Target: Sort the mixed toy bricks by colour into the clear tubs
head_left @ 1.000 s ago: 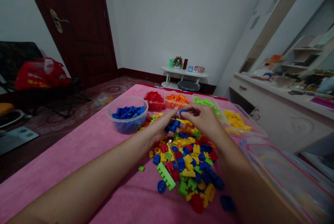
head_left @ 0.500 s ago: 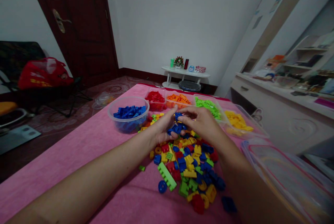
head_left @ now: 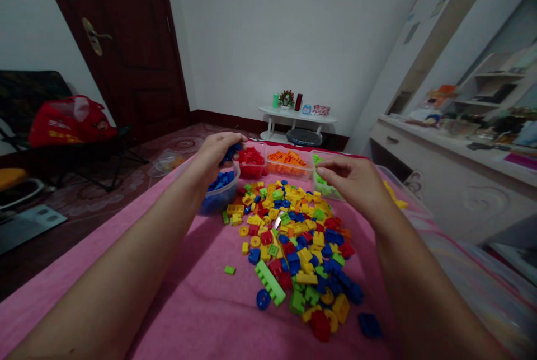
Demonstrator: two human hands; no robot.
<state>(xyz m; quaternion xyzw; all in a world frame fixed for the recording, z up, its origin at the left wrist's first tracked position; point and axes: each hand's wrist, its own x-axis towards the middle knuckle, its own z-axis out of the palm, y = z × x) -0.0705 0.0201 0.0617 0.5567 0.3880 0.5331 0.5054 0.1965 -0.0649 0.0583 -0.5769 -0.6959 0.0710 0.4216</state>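
Observation:
My left hand point(head_left: 215, 150) is closed around a few blue toy bricks point(head_left: 231, 153), above the round clear bowl point(head_left: 215, 203). More blue bricks point(head_left: 221, 180) lie in that bowl, part of it hidden behind my left wrist. Over the right side of the pile hangs my right hand point(head_left: 354, 178), thumb and fingers pinched together in front of the box of light green bricks point(head_left: 322, 182). Whether anything sits in that pinch I cannot make out. Below both hands spreads a mixed pile of yellow, red, blue and green bricks point(head_left: 304, 227).
Clear boxes hold red bricks point(head_left: 251, 161), orange bricks point(head_left: 287, 159) and, at right, yellow bricks point(head_left: 394, 195). Clear lids point(head_left: 470, 281) lie at the right on the pink cloth point(head_left: 197, 293). A long green brick point(head_left: 269, 283) lies at the near edge of the pile.
My hands have moved apart from over the pile. The left has carried the blue bricks left to above the bowl; the right has shifted right towards the green box.

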